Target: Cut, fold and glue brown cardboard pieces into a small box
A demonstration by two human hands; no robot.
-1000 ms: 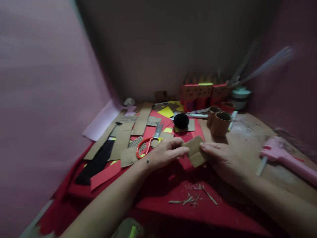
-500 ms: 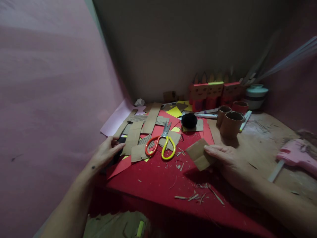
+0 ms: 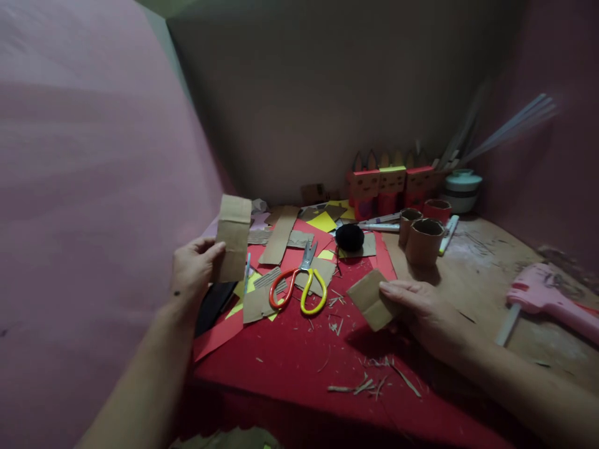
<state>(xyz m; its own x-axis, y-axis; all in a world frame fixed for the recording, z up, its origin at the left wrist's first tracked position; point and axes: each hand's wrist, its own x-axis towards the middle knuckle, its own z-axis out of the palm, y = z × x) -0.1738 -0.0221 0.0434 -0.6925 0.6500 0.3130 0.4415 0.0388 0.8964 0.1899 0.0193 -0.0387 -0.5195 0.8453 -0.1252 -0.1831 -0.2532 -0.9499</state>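
My left hand point(image 3: 193, 267) pinches a tall brown cardboard strip point(image 3: 233, 240) by its lower left edge and holds it raised over the pile at the left. Between the fingers and thumb of my right hand point(image 3: 421, 305) is a smaller, roughly square cardboard piece point(image 3: 372, 300), tilted above the red table cover point(image 3: 294, 355). Scissors point(image 3: 303, 280) with one red and one yellow handle lie between my hands, blades pointing away from me. Beneath them are cardboard scraps point(image 3: 259, 302) and coloured paper. A black object point(image 3: 213, 305) lies below the raised strip, partly covered.
A ball of black yarn point(image 3: 350, 237) sits behind the scissors. Cardboard tubes point(image 3: 425, 242) and a pink glue gun point(image 3: 538, 290) are at the right. Red box figures with faces point(image 3: 390, 184) and a lidded pot point(image 3: 462, 190) stand at the back. Walls close in on both sides.
My left hand has picked up the cardboard strip from the pile and lifted it. My right hand still holds its square piece. The view has shifted slightly.
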